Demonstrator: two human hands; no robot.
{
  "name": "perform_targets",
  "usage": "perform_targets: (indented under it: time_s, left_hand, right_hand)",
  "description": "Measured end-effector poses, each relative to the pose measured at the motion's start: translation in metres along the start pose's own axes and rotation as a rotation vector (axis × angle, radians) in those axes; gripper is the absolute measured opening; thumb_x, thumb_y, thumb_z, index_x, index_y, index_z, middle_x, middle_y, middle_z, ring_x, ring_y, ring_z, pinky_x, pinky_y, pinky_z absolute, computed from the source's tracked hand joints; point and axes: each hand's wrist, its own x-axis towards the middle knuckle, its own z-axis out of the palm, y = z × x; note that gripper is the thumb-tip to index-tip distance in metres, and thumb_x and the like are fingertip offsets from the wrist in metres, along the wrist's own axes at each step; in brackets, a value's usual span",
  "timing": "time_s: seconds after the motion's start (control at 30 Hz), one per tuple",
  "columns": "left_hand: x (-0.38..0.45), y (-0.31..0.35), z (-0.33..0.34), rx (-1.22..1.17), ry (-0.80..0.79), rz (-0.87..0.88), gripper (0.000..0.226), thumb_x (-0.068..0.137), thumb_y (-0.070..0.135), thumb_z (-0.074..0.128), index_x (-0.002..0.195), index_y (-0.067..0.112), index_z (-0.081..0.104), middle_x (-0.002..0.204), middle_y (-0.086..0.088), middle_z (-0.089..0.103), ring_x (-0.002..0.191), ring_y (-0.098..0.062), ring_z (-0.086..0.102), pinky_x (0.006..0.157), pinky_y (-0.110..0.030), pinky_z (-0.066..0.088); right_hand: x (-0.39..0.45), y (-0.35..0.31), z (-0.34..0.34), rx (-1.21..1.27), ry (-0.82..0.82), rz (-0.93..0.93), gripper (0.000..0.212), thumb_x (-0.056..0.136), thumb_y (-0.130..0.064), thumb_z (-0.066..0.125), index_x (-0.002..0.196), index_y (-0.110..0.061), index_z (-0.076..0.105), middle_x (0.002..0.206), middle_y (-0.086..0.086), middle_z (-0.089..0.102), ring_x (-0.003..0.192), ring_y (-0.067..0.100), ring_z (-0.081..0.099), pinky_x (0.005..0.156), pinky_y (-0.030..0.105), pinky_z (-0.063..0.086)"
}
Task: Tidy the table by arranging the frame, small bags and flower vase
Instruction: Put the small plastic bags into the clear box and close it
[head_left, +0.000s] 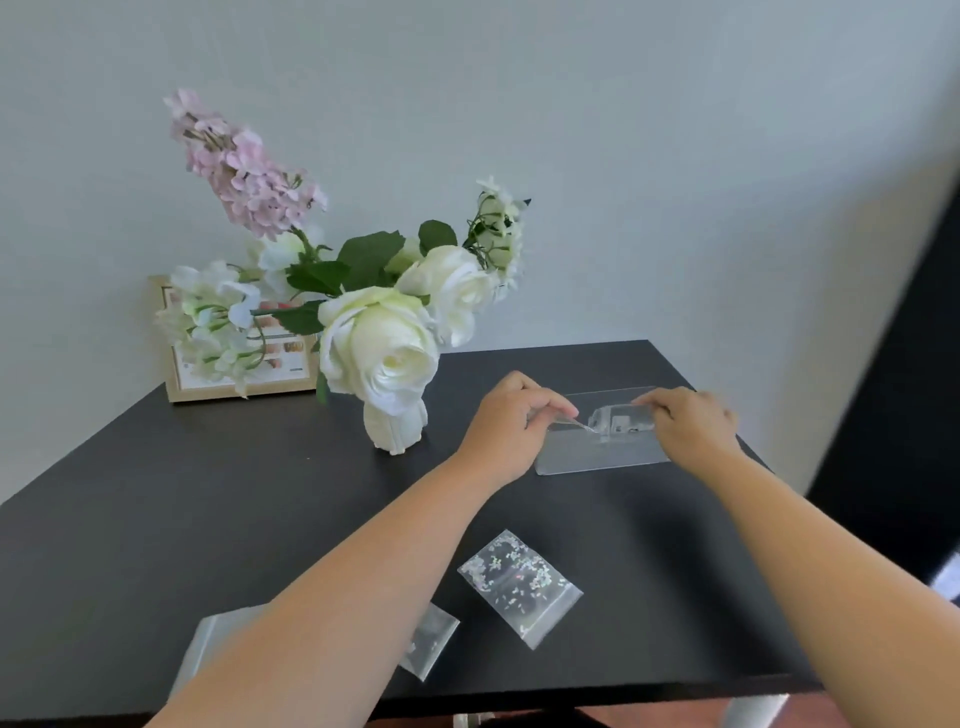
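A white flower vase (395, 428) with white and pink flowers stands mid-table. Behind it at the back left, a light wooden frame (244, 387) leans on the wall, partly hidden by blooms. At the right, both hands pinch a small clear bag (621, 418) over a larger clear flat bag (602, 454): my left hand (511, 423) holds its left end, my right hand (691, 423) its right end. Near the front edge lie a speckled small bag (519, 584), a small clear bag (428, 644) and a grey bag (208, 644), the last two partly under my left forearm.
The black table (182, 509) meets a pale wall at the back. Its right edge runs just past my right hand, with a dark area beyond it. The front edge is close to the bags.
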Motion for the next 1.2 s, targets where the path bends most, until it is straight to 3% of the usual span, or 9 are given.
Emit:
perform_targets:
  time_s: [0.17,0.37,0.53,0.73,0.9,1.07,1.13,1.2]
  left_hand:
    - [0.029,0.000,0.036,0.092,-0.011,-0.087,0.032,0.102,0.018,0.046,0.105,0.039,0.070,0.102,0.008,0.055,0.095,-0.012,0.054,0.085,-0.033,0.047]
    - [0.046,-0.016,0.060,0.296,-0.040,-0.186,0.036,0.101,0.018,0.041,0.119,0.041,0.063,0.113,0.007,0.063,0.101,-0.020,0.056,0.090,-0.045,0.045]
    - [0.055,-0.029,0.077,0.225,-0.128,-0.259,0.042,0.102,0.016,0.035,0.128,0.035,0.061,0.123,0.000,0.058,0.111,-0.025,0.053,0.095,-0.045,0.045]
    - [0.064,-0.035,0.082,0.218,-0.185,-0.249,0.043,0.104,0.019,0.031,0.143,0.024,0.049,0.129,0.000,0.047,0.117,-0.017,0.043,0.091,-0.029,0.041]
    - [0.052,-0.030,0.070,0.137,-0.123,-0.184,0.040,0.103,0.027,0.036,0.141,0.024,0.049,0.130,0.004,0.047,0.120,-0.016,0.044,0.098,-0.029,0.037]
    - [0.017,-0.046,0.016,0.258,-0.220,-0.121,0.028,0.098,0.037,0.050,0.123,0.035,0.061,0.117,0.011,0.054,0.110,-0.011,0.051,0.094,-0.034,0.041]
    - [-0.007,-0.059,-0.009,0.290,-0.325,-0.185,0.023,0.095,0.040,0.055,0.116,0.037,0.064,0.109,0.014,0.057,0.103,-0.010,0.054,0.093,-0.035,0.044]
    - [-0.028,-0.067,-0.031,0.228,-0.403,-0.259,0.017,0.093,0.040,0.060,0.109,0.039,0.066,0.103,0.015,0.059,0.098,-0.007,0.056,0.089,-0.030,0.045]
  right_hand:
    - [0.005,0.014,0.007,-0.018,-0.041,-0.020,0.049,0.092,-0.019,0.027,0.096,-0.048,0.066,0.095,-0.013,0.059,0.112,0.018,0.037,0.084,0.036,0.017]
    - [0.007,0.021,0.014,-0.059,-0.013,-0.064,0.050,0.094,-0.024,0.023,0.112,-0.044,0.065,0.101,-0.011,0.061,0.111,0.016,0.032,0.087,0.035,0.014]
    - [0.007,0.031,0.015,-0.163,-0.009,-0.033,0.052,0.093,-0.025,0.023,0.132,-0.037,0.055,0.119,-0.005,0.057,0.112,0.021,0.032,0.095,0.040,0.021]
    - [0.004,0.038,0.015,-0.113,-0.021,0.022,0.053,0.093,-0.027,0.025,0.143,-0.033,0.041,0.139,-0.003,0.043,0.123,0.024,0.030,0.102,0.042,0.019]
    - [-0.007,0.037,0.010,0.056,0.140,-0.017,0.043,0.095,-0.027,0.036,0.135,-0.039,0.048,0.145,-0.004,0.041,0.132,0.023,0.026,0.106,0.047,0.018]
    - [-0.034,0.011,0.010,0.196,0.263,-0.171,0.032,0.087,-0.012,0.054,0.112,-0.028,0.066,0.126,-0.004,0.052,0.118,0.023,0.037,0.093,0.039,0.026]
    - [-0.051,-0.004,0.011,0.270,0.134,-0.247,0.028,0.087,-0.009,0.055,0.102,-0.029,0.068,0.110,-0.007,0.058,0.102,0.018,0.047,0.085,0.032,0.033]
    - [-0.068,-0.018,0.008,0.349,-0.156,-0.248,0.025,0.090,-0.017,0.054,0.098,-0.038,0.064,0.092,-0.010,0.063,0.085,0.013,0.056,0.074,0.025,0.043]
